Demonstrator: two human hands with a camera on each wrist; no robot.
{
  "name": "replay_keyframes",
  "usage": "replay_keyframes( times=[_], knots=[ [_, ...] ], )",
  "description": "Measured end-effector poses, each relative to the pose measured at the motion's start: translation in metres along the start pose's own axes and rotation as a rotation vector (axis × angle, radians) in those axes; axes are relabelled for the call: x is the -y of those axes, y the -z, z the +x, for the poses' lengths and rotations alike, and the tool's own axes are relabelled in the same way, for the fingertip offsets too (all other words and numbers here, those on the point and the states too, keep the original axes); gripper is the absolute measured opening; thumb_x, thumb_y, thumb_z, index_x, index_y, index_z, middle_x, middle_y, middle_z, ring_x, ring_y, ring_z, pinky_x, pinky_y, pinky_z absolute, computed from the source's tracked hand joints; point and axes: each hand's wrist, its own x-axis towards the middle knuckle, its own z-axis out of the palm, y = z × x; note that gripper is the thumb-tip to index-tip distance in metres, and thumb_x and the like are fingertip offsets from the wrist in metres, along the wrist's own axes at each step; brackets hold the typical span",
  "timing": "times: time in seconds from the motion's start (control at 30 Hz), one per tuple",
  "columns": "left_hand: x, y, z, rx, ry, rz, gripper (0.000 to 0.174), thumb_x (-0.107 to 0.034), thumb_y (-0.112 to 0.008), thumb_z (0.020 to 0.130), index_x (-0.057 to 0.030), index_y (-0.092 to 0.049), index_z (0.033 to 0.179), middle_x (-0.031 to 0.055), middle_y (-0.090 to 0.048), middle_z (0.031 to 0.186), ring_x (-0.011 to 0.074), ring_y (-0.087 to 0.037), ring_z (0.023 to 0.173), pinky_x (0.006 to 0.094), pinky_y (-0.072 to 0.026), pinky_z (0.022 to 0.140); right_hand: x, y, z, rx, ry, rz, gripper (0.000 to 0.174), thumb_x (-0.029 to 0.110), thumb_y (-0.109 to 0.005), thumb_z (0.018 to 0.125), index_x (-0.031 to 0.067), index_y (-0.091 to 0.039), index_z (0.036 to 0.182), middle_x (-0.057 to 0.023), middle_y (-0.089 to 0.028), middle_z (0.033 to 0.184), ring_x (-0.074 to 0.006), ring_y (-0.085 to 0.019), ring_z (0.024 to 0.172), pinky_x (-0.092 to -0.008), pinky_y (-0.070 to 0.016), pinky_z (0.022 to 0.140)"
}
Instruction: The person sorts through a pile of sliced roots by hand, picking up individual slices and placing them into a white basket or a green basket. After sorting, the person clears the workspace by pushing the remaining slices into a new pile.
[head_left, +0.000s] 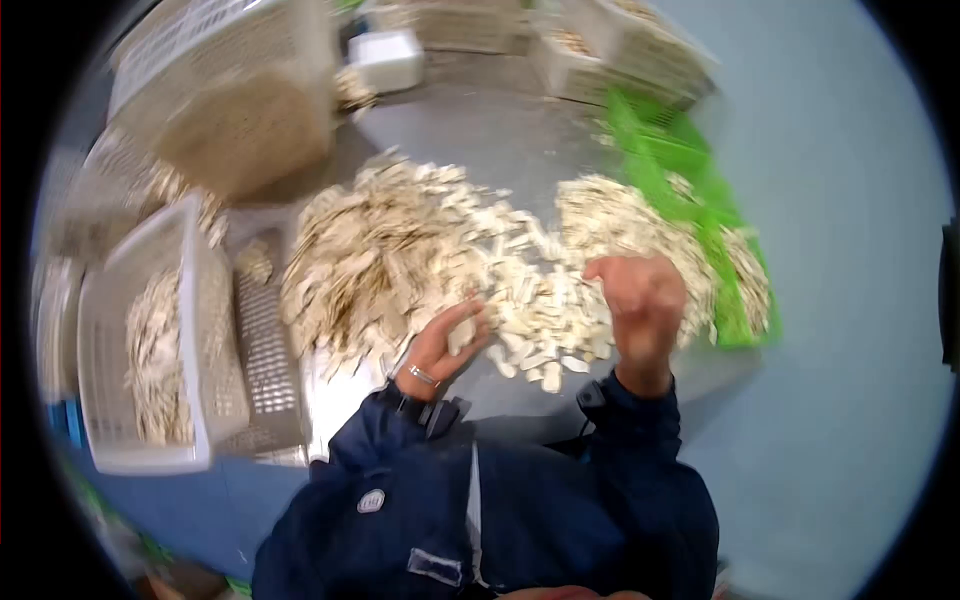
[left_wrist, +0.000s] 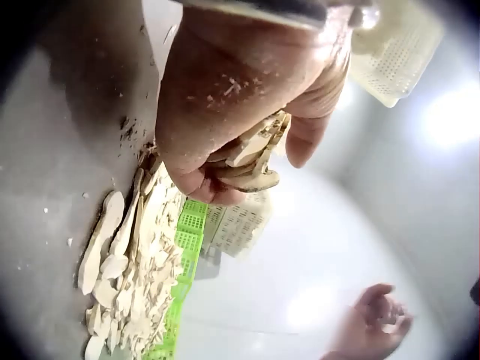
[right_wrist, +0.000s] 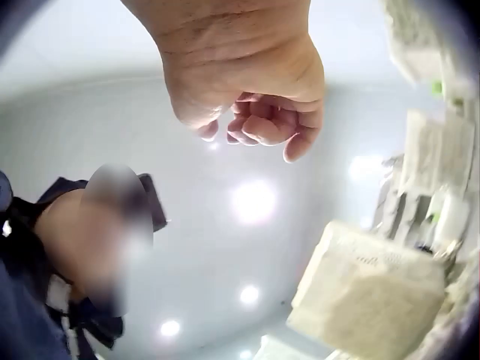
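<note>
Grey worktop (head_left: 480, 110), with a small white tub (head_left: 387, 60) at its far side and a large pale crate (head_left: 300, 60) near the tub; pale-blue floor (head_left: 850, 300) alongside; several bright lights (right_wrist: 255, 201) on the ceiling above us.

Grey, probably metal table (head_left: 470, 115) under green baskets (head_left: 655, 160), a white tub (head_left: 386, 62) and heaps of pale slices (head_left: 375, 260).

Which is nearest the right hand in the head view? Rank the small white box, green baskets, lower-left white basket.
1. Green baskets, right of the right hand.
2. Small white box, top, left of centre.
3. White basket, lower left.
</note>
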Motion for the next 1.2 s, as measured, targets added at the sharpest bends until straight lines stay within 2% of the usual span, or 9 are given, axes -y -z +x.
replay_keyframes(
  times=[0.13, 0.23, 0.43, 0.53, 0.67, 0.73, 0.8, 0.9, 1.2],
  knots=[
    [0.001, -0.009, -0.012, 0.090, -0.064, -0.092, 0.022, -0.017, -0.063, 0.095, -0.0036, -0.062, 0.112, 0.0048, -0.065, 0.097, 0.0178, -0.063, 0.089, 0.0309, -0.0546, 0.084, 0.038, -0.050, 0.014, 0.805, 0.258, 0.389, 0.044, 0.050, -0.064, 0.092, 0.0111, -0.059, 0.073, 0.0023, -0.052, 0.064, -0.0158, -0.048, 0.053, -0.0510, -0.0485, 0.085],
    [-0.002, -0.015, -0.036, 0.092, -0.070, -0.067, 0.031, -0.014, -0.060, 0.096, -0.0103, -0.053, 0.126, 0.0055, -0.063, 0.110, 0.0178, -0.061, 0.097, 0.0368, -0.0544, 0.093, 0.046, -0.086, 0.005, 0.873, 0.238, 0.643, 0.036, 0.038, -0.068, 0.092, 0.0093, -0.062, 0.071, 0.0000, -0.055, 0.063, -0.0134, -0.048, 0.051, -0.0475, -0.0528, 0.079],
    [-0.045, -0.032, -0.090, 0.043, -0.337, -0.100, 0.030, -0.019, -0.061, 0.095, 0.0019, -0.058, 0.117, 0.0111, -0.064, 0.102, 0.0213, -0.065, 0.092, 0.0402, -0.0564, 0.090, 0.067, -0.109, -0.006, 0.960, 0.117, 0.883, 0.029, 0.026, -0.065, 0.093, 0.0056, -0.062, 0.073, -0.0025, -0.051, 0.062, -0.0138, -0.044, 0.053, -0.0399, -0.0546, 0.072],
    [-0.116, -0.047, -0.121, 0.374, -0.557, -0.116, 0.034, -0.021, -0.065, 0.092, 0.0004, -0.056, 0.117, 0.0153, -0.062, 0.108, 0.0282, -0.063, 0.101, 0.0421, -0.0549, 0.093, 0.070, -0.122, -0.023, 0.759, 0.172, 1.005, 0.042, 0.029, -0.064, 0.093, 0.0097, -0.051, 0.059, 0.0011, -0.042, 0.056, -0.0139, -0.035, 0.049, -0.0422, -0.0571, 0.069],
    [-0.173, -0.092, -0.173, 0.309, -1.208, -0.216, 0.048, -0.022, -0.070, 0.088, 0.0061, -0.051, 0.122, 0.0249, -0.054, 0.125, 0.0317, -0.060, 0.108, 0.0379, -0.0541, 0.095, 0.077, -0.114, -0.017, 0.910, 0.159, 1.093, 0.041, 0.025, -0.064, 0.093, 0.0089, -0.050, 0.058, -0.0005, -0.042, 0.059, -0.0160, -0.039, 0.054, -0.0428, -0.0577, 0.068],
    [-0.167, -0.078, -0.169, 0.507, -0.875, -0.331, 0.059, -0.025, -0.070, 0.088, 0.0098, -0.043, 0.127, 0.0204, -0.055, 0.118, 0.0271, -0.061, 0.103, 0.0326, -0.0552, 0.091, 0.072, -0.116, -0.019, 0.918, 0.209, 1.151, 0.037, 0.023, -0.066, 0.092, 0.0075, -0.053, 0.060, -0.0019, -0.045, 0.062, -0.0162, -0.042, 0.056, -0.0420, -0.0573, 0.067],
    [-0.137, -0.069, -0.145, 0.230, -0.900, -0.241, 0.046, -0.031, -0.071, 0.088, 0.0013, -0.048, 0.112, 0.0131, -0.060, 0.103, 0.0178, -0.061, 0.080, 0.0274, -0.0568, 0.071, 0.058, -0.117, -0.015, 0.967, 0.315, 1.263, 0.029, 0.018, -0.069, 0.090, 0.0041, -0.059, 0.067, -0.0040, -0.053, 0.065, -0.0151, -0.047, 0.054, -0.0403, -0.0557, 0.064],
    [-0.099, -0.046, -0.122, 0.083, -0.705, -0.259, 0.024, -0.029, -0.060, 0.093, -0.0109, -0.053, 0.107, 0.0032, -0.057, 0.085, 0.0088, -0.042, 0.058, 0.0206, -0.0289, 0.046, 0.068, -0.109, -0.020, 0.933, 0.208, 1.187, 0.033, 0.020, -0.067, 0.091, 0.0059, -0.055, 0.063, -0.0035, -0.048, 0.064, -0.0167, -0.045, 0.058, -0.0413, -0.0568, 0.066],
    [-0.057, -0.038, -0.095, 0.120, -0.491, -0.145, 0.034, -0.034, -0.049, 0.096, -0.0076, -0.059, 0.115, 0.0015, -0.055, 0.078, 0.0066, -0.034, 0.048, 0.0206, -0.0260, 0.042, 0.065, -0.087, -0.027, 0.849, 0.252, 1.120, 0.038, 0.022, -0.064, 0.093, 0.0088, -0.052, 0.059, -0.0013, -0.042, 0.059, -0.0155, -0.041, 0.054, -0.0390, -0.0575, 0.070]
  ],
)
